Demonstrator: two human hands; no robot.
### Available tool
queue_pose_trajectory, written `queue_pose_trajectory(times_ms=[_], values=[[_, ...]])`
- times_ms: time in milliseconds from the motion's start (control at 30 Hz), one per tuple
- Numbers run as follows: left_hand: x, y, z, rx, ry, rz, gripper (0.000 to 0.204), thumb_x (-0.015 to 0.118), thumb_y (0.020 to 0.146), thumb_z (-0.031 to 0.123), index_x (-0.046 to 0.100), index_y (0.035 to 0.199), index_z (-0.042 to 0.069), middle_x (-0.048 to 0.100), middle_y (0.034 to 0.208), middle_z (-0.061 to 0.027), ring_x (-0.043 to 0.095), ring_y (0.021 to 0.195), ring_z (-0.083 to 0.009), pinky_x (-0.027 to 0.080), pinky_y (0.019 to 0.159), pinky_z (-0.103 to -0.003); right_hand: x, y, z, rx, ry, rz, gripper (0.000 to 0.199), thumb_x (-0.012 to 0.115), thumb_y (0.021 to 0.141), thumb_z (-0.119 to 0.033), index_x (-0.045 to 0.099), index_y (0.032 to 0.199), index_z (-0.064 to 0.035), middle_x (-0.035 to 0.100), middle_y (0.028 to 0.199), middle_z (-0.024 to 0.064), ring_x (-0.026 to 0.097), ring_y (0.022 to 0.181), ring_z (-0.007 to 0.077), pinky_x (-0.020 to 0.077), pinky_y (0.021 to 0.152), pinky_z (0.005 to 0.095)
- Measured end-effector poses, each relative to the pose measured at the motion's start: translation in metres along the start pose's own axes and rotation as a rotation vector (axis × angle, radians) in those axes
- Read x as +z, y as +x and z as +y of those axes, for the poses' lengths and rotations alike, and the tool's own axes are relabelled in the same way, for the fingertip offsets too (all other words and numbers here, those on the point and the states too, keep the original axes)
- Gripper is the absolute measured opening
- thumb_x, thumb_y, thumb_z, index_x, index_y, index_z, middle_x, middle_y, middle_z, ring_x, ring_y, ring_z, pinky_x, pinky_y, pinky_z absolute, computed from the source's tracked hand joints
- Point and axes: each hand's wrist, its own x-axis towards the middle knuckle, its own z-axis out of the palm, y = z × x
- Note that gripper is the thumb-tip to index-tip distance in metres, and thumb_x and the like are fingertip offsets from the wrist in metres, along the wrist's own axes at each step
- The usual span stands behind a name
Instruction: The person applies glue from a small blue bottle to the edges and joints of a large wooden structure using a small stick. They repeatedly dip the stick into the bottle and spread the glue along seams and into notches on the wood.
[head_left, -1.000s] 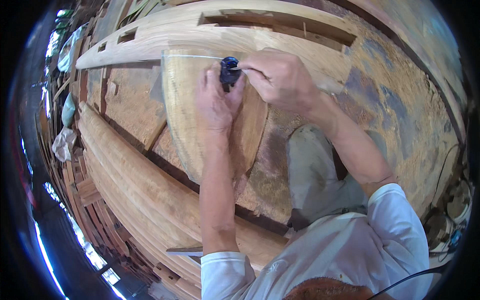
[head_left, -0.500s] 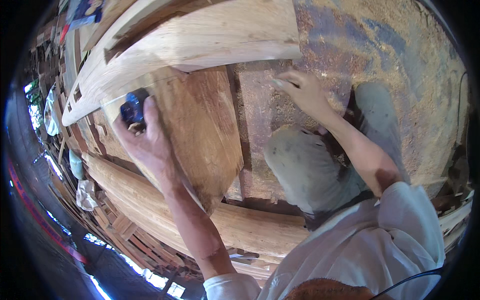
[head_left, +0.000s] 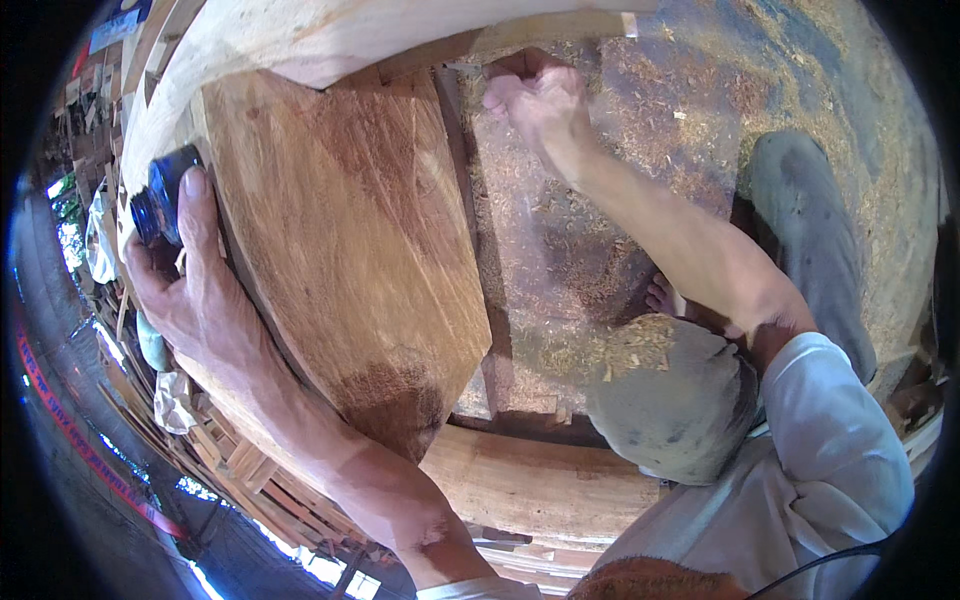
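Note:
My left hand is closed around a small, glossy dark blue object with a ridged end; its exact kind I cannot make out. That hand rests along the left edge of a broad brown wooden board, whose near end tapers and has a dark patch. Over the board's far end lies a pale, curved wooden piece. My right hand, fingers bent and pressed together, is just beyond the board's far right corner, beside the curved piece. A thin pale sliver shows at its fingertips, too small to name.
Sawdust and shavings cover the work surface on the right. My knee, dusted with shavings, is close to the board. A long, rounded timber runs along the near side. Stacked wood offcuts and a crumpled white bag lie at the left.
My left hand has moved left with the blue object, to the board's edge. My right hand has gone farther away and left, closer to the curved piece. The view has come nearer the board.

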Motion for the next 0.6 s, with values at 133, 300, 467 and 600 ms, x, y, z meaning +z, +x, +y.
queue_pose_trajectory(times_ms=[133, 300, 467, 600], values=[[-0.007, -0.001, -0.011, 0.019, 0.010, -0.025, 0.064, 0.084, 0.092, 0.040, 0.066, 0.135, -0.003, 0.073, 0.121, -0.0175, 0.067, 0.106, -0.0229, 0.051, 0.097, -0.036, 0.006, -0.009, -0.030, 0.180, 0.197, -0.059, 0.030, 0.070, 0.086, -0.025, 0.078, 0.068, -0.0030, 0.073, 0.070, 0.0136, 0.065, 0.064, 0.0208, 0.0558, 0.071, 0.0402], [-0.009, 0.001, -0.010, 0.033, 0.133, -0.012, 0.069, 0.084, 0.091, 0.042, 0.065, 0.139, -0.003, 0.072, 0.125, -0.0188, 0.066, 0.113, -0.0236, 0.049, 0.102, -0.037, 0.016, -0.006, -0.035, 0.135, 0.306, -0.097, 0.023, 0.068, 0.089, -0.018, 0.077, 0.073, -0.0039, 0.074, 0.075, 0.0119, 0.066, 0.067, 0.0174, 0.0581, 0.074, 0.0371], [-0.012, 0.003, -0.013, 0.053, 0.102, -0.003, 0.066, 0.084, 0.091, 0.043, 0.067, 0.135, -0.003, 0.072, 0.122, -0.0177, 0.065, 0.111, -0.0234, 0.048, 0.103, -0.037, 0.019, -0.019, -0.055, 0.081, 0.446, -0.088, 0.026, 0.067, 0.088, -0.015, 0.063, 0.069, 0.0015, 0.069, 0.069, 0.0102, 0.059, 0.063, 0.0133, 0.0511, 0.060, 0.0370], [-0.011, 0.003, -0.015, 0.040, 0.113, -0.050, 0.064, 0.081, 0.094, 0.041, 0.065, 0.138, -0.004, 0.071, 0.124, -0.0161, 0.065, 0.110, -0.0230, 0.047, 0.104, -0.037, 0.012, -0.028, -0.068, 0.131, 0.358, -0.059, 0.024, 0.066, 0.089, -0.015, 0.064, 0.072, 0.0036, 0.070, 0.071, 0.0134, 0.063, 0.065, 0.0153, 0.0508, 0.059, 0.0358]])
